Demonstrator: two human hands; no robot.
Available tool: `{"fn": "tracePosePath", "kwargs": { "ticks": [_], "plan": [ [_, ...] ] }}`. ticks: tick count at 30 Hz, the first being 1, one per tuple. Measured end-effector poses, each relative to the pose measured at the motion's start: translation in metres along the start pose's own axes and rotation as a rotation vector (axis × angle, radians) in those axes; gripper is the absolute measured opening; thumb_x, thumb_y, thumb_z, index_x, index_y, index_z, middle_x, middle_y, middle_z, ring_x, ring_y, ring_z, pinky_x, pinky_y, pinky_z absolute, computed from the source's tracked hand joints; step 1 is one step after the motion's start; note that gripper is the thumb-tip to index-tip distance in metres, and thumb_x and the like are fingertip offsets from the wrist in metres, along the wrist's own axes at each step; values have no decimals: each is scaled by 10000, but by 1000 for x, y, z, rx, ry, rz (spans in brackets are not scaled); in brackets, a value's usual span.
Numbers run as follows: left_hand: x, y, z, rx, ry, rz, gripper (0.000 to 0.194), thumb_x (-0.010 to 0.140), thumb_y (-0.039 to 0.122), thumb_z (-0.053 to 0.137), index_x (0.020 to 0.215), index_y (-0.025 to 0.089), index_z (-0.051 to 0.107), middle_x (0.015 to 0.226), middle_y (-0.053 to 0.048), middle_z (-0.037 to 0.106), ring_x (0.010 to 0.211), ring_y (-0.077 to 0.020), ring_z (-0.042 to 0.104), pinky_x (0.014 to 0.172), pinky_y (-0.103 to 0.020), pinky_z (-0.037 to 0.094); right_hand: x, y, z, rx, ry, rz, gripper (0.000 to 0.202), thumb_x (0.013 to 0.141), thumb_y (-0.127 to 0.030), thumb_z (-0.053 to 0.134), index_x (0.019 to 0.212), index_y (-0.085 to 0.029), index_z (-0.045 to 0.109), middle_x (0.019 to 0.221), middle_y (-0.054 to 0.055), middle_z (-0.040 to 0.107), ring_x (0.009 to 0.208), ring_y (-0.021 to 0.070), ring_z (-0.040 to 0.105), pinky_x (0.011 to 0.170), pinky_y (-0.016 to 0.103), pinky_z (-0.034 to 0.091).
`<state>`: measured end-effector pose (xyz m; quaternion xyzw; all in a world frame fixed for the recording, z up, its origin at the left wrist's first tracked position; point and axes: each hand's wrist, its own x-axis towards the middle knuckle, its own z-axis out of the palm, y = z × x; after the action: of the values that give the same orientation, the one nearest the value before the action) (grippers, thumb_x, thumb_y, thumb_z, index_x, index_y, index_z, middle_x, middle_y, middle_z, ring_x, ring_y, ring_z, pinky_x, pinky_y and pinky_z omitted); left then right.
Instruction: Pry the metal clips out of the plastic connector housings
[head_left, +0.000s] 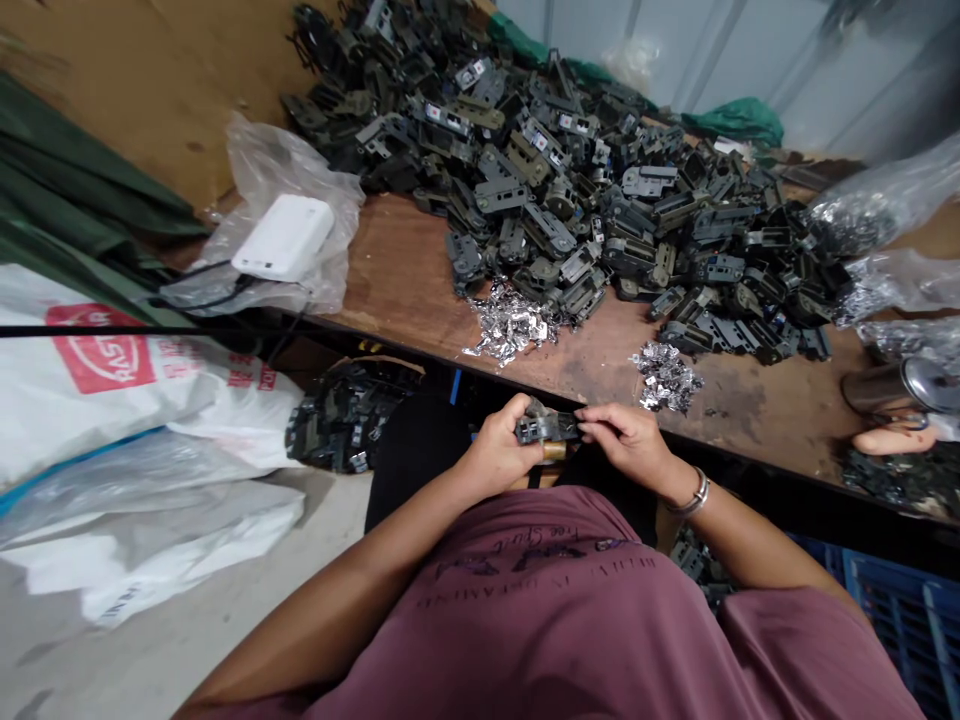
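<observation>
A maroon T-shirt [570,610] with printed lettering fills the bottom centre, the wearer's two bare forearms reaching forward from it. Just ahead, over the lap and by the table's near edge, the hands meet at a dark grey part [545,428]. The left hand [499,450] is closed around its left end, thumb on top. The right hand [626,438], with a silver bracelet [699,494] at the wrist, pinches its right end between thumb and fingers; whether a smaller piece is between them too is impossible to tell. A brass-coloured cylinder [555,452] shows just under the part. At lower right is a blue crate [900,610]; to the left, white sacks [195,400] and, beside the knee, a container's load of dark parts [349,415]. On the brown wooden table [405,270], two small piles of shiny metal pieces lie near the front edge, one left [511,325] and one right [667,378]. A metal can [881,388] lies at far right. Behind the piles spreads a large heap of dark grey parts [585,200], with a white box [285,238] on clear plastic to its left. A pale grey wall [697,50] stands behind.
</observation>
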<state>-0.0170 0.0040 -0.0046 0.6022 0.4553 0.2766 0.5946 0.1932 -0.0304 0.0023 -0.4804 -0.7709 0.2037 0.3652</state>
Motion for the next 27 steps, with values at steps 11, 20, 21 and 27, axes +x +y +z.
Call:
{"fn": "tracePosePath", "kwargs": {
  "ticks": [11, 20, 21, 27],
  "plan": [
    [2, 1, -1, -25, -75, -6, 344, 606, 322, 777, 795, 184, 525, 726, 39, 531, 672, -110, 493, 658, -242, 423, -4, -2, 4, -194, -152, -301, 239, 931, -91, 414, 1141, -152, 512, 898, 102, 668, 779, 178, 656, 653, 296, 557],
    [4, 5, -6, 1, -145, -48, 307, 607, 259, 754, 774, 181, 508, 673, 70, 456, 613, -83, 412, 581, -213, 361, 1, -3, -4, -153, -267, -259, 215, 937, -94, 429, 1140, -153, 470, 841, 60, 653, 640, 127, 598, 579, 245, 490],
    [4, 5, -5, -12, -150, -51, 309, 605, 257, 753, 776, 181, 506, 676, 69, 456, 615, -82, 411, 583, -212, 362, 1, -3, -3, -158, -266, -263, 213, 937, -92, 429, 1137, -150, 469, 828, 55, 651, 627, 124, 591, 569, 242, 482],
    [3, 6, -3, -70, -151, -65, 328, 592, 251, 762, 761, 179, 491, 666, 71, 462, 611, -77, 403, 581, -206, 363, -5, -2, 6, -205, -160, -300, 198, 917, -65, 439, 1087, -156, 484, 797, 49, 659, 616, 128, 600, 550, 239, 489]
  ]
}}
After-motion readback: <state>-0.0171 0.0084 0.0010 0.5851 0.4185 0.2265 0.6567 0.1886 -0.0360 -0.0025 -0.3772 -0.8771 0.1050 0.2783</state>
